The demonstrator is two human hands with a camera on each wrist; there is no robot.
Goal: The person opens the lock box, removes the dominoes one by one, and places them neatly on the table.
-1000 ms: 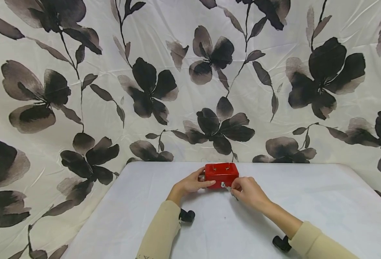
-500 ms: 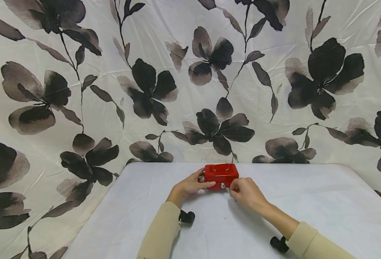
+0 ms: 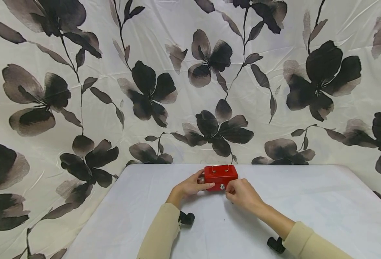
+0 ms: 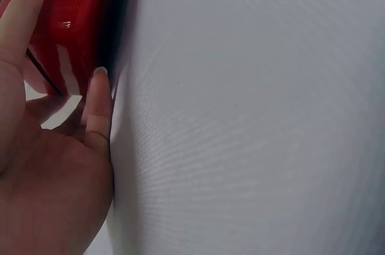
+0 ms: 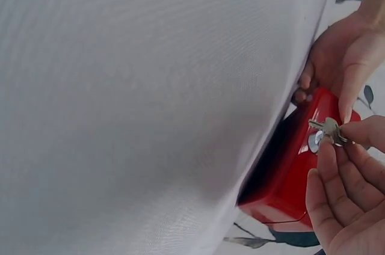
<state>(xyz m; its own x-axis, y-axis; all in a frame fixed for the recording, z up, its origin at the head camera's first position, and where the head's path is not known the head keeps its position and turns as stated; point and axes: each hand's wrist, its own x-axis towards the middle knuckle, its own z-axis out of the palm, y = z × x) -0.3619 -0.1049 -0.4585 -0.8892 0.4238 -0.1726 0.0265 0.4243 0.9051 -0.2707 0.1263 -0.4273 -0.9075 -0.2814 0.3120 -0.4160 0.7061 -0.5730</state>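
A small red metal cash box [image 3: 221,173] with a wire handle on its lid stands near the table's far edge. My left hand [image 3: 189,185] holds its left end, thumb on the front face and the other fingers round the side, as the left wrist view also shows. At the front, my right hand [image 3: 244,193] pinches a small key [image 5: 330,126] between thumb and fingers, right at the round silver lock [image 5: 315,141]. A second key's blade juts out beside it in the right wrist view. The lock overlaps the pinched key, so I cannot tell whether its tip is inside.
A white cloth covers the table [image 3: 210,230]. Behind the box hangs a white curtain [image 3: 177,90] with dark printed flowers. Black wrist cameras [image 3: 186,218] are strapped at both sleeves, low over the cloth.
My right hand has moved slightly left, closer to the lock, with the key pinched in it. The left hand and the cash box have stayed in place.
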